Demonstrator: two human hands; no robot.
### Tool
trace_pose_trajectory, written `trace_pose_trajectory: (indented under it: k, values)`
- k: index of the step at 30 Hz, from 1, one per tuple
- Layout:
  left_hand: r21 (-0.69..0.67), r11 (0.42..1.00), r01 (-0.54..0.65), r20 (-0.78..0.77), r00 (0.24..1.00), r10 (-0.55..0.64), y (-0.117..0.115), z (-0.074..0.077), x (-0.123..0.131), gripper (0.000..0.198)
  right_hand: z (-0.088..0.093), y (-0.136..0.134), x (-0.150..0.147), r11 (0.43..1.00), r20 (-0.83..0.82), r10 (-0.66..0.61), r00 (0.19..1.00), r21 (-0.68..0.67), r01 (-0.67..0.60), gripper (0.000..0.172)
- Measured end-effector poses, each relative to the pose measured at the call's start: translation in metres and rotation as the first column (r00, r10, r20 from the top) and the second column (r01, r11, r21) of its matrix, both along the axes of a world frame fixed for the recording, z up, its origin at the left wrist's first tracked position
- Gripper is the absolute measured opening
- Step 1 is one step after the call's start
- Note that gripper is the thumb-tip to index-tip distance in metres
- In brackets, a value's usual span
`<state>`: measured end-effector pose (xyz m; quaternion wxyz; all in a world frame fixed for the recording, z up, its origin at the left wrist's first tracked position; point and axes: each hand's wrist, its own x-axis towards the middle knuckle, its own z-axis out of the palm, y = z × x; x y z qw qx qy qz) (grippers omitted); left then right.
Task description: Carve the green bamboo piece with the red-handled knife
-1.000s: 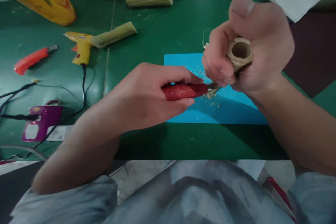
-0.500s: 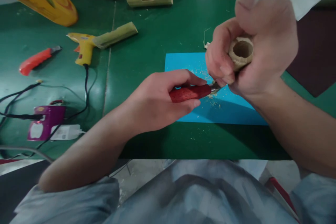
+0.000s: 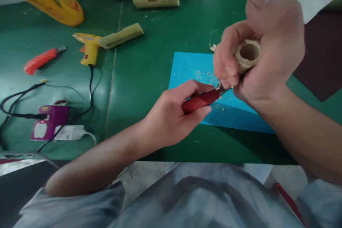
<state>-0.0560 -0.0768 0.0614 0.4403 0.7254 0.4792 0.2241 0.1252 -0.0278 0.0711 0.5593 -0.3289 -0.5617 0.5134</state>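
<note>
My left hand [image 3: 175,114] grips a carving tool with a red wooden handle [image 3: 200,102] and a short metal shank; its tip is hidden by my right fingers. My right hand [image 3: 278,39] is wrapped around a pale bamboo tube [image 3: 248,55], its hollow, rough-edged end facing up towards me. The tool's metal end meets the right fingertips just below the tube. Both hands are above a blue sheet [image 3: 187,69] scattered with fine shavings.
Left on the green table lie a red utility knife [image 3: 41,60], yellow glue gun [image 3: 89,48], cut bamboo piece [image 3: 123,36] and purple power adapter [image 3: 50,123] with cables. Behind are notched bamboo tubes [image 3: 167,1] and a yellow bottle [image 3: 58,1]. A dark mat [image 3: 320,60] lies right.
My left hand and the tool have moved slightly right and down, with the handle now tilted more upward to the right. The whole view has shifted a little; my right hand keeps its hold.
</note>
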Motion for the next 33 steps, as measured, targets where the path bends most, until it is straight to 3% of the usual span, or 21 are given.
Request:
trace_pose_trajectory:
  k: [4, 9, 15, 18, 21, 26, 33]
  values:
    - [-0.126, 0.992, -0.009, 0.07, 0.997, 0.018, 0.003, -0.002, -0.002, 0.033, -0.001, 0.001, 0.003, 0.999, 0.087, -0.006, 0.996, 0.053, 0.002, 0.05]
    - [-0.258, 0.966, -0.02, 0.148, 0.987, 0.06, 0.012, -0.001, -0.004, 0.033, -0.003, 0.007, 0.009, 0.991, 0.114, 0.108, 0.987, 0.072, -0.117, 0.054]
    - [-0.04, 0.999, -0.011, -0.023, 1.0, 0.011, 0.019, 0.01, -0.014, 0.028, -0.002, 0.005, 0.007, 0.998, 0.027, 0.064, 0.998, -0.016, -0.064, 0.06]
    - [0.063, 0.996, 0.057, -0.142, 0.989, -0.048, 0.021, 0.018, -0.02, 0.028, -0.002, 0.003, 0.008, 0.997, 0.053, 0.077, 0.996, -0.003, -0.077, 0.061]
    - [0.088, 0.985, 0.15, -0.25, 0.96, -0.124, 0.024, 0.028, -0.024, 0.029, -0.003, 0.005, 0.01, 0.994, 0.106, 0.092, 0.99, 0.045, -0.097, 0.063]
    - [0.13, 0.969, 0.21, -0.354, 0.923, -0.153, 0.027, 0.04, -0.026, 0.029, -0.001, 0.011, 0.012, 0.988, 0.122, 0.155, 0.98, 0.0, -0.156, 0.059]
    - [0.089, 0.973, 0.213, -0.362, 0.917, -0.167, 0.032, 0.044, -0.02, 0.028, 0.002, 0.003, 0.003, 0.999, 0.063, 0.043, 0.997, -0.02, -0.042, 0.057]
